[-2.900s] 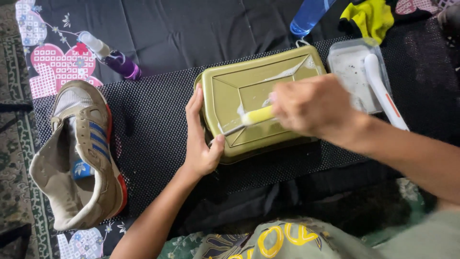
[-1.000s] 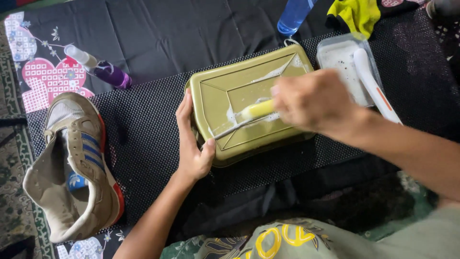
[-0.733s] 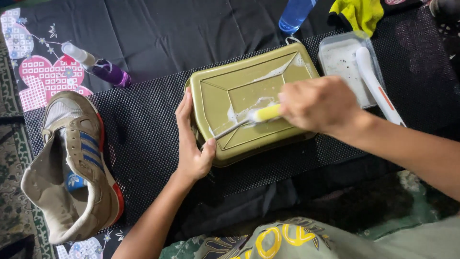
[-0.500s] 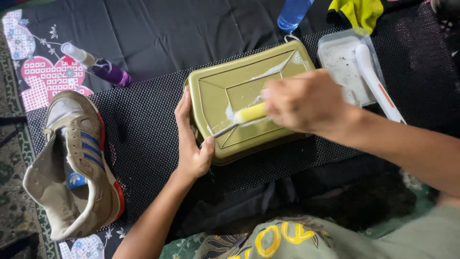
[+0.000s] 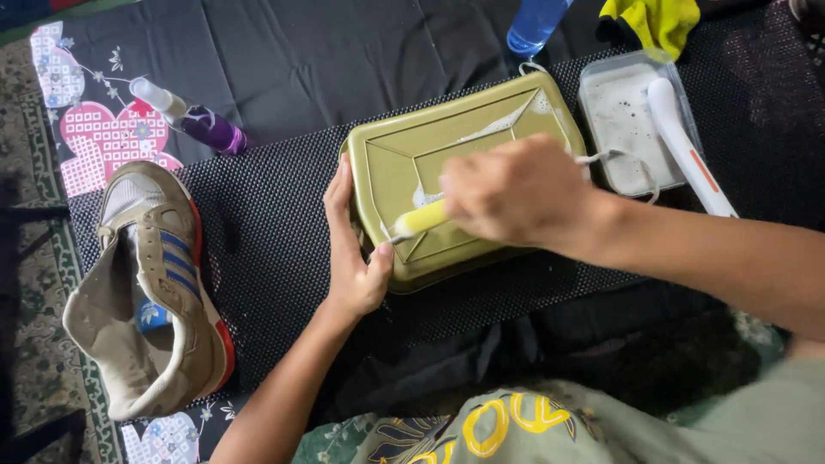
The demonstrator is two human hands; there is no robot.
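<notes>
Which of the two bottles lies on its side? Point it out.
The small purple bottle with the clear cap, lying flat on the dark cloth above the shoe. The blue bottle at the top edge looks to be standing upright.

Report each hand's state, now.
Left hand: open, pressed against the olive box.
Right hand: closed on a yellow-handled brush.

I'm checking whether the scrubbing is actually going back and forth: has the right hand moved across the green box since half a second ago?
Yes. The right hand has slid left along the green box, away from the clear tray.
</notes>
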